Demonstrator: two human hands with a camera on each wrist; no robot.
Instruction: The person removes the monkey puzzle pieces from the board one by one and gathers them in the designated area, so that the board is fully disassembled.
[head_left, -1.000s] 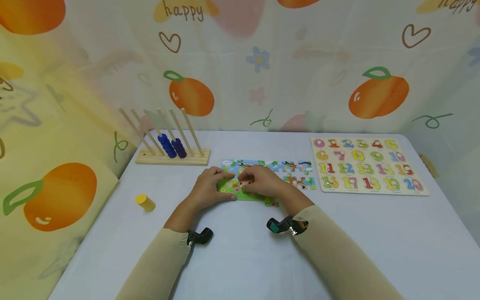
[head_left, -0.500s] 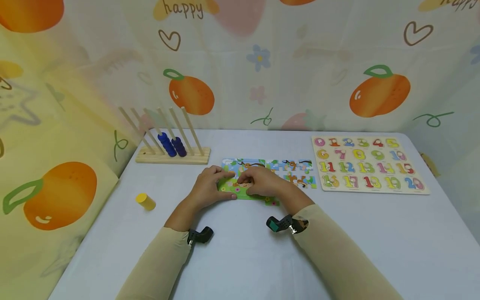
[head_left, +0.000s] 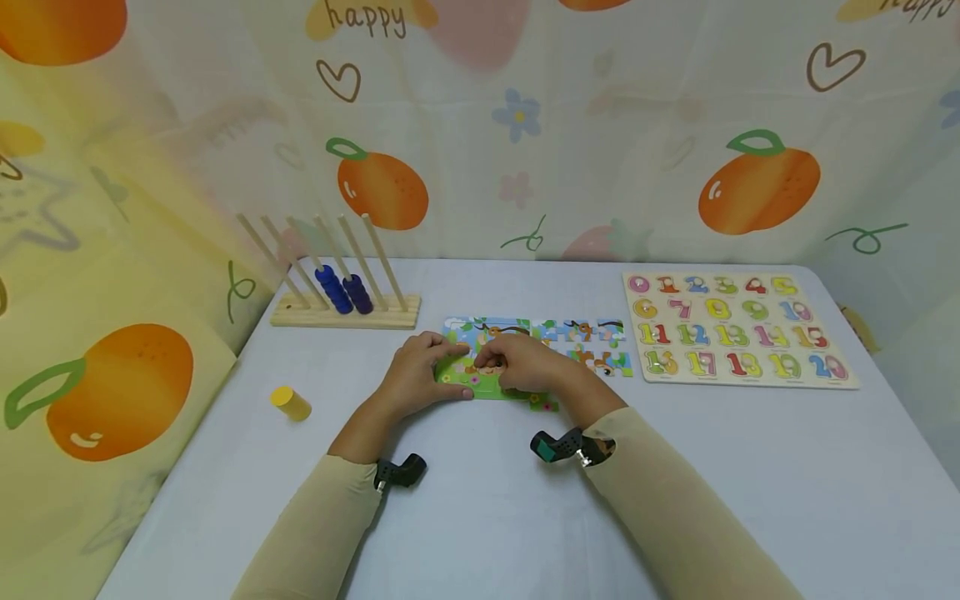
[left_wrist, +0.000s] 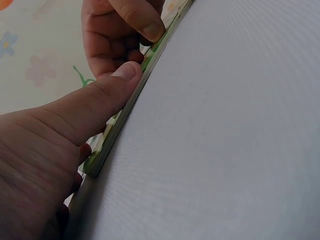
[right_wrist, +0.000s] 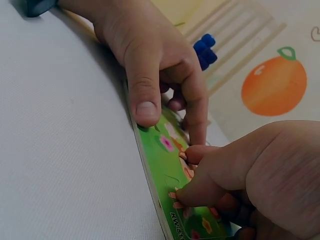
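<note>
A shallow picture-puzzle board (head_left: 453, 372) with a green and blue animal scene lies mid-table. My left hand (head_left: 408, 375) rests at its left end, thumb along the front edge and index finger stretched onto the picture. Over the board's middle, my right hand (head_left: 525, 362) has curled fingers, its thumb and index finger holding a puzzle piece (right_wrist: 187, 172) from two sides, flat in the picture. My right hand and forearm hide part of the board. Loose puzzle pieces (head_left: 581, 332) stand to the right, and a green one (head_left: 543, 407) sits at the front beside my right wrist.
Back left stands a wooden peg rack (head_left: 345, 320) with blue and purple beads on two of its rods. A yellow cylinder (head_left: 291, 403) lies left of my left arm. At right lies a number puzzle board (head_left: 742, 333). A patterned cloth (head_left: 600, 192) hangs behind the table.
My right thumb has shifted slightly to the right and toward me over the board, while the index finger has come down onto the picture. The left hand stays put.
</note>
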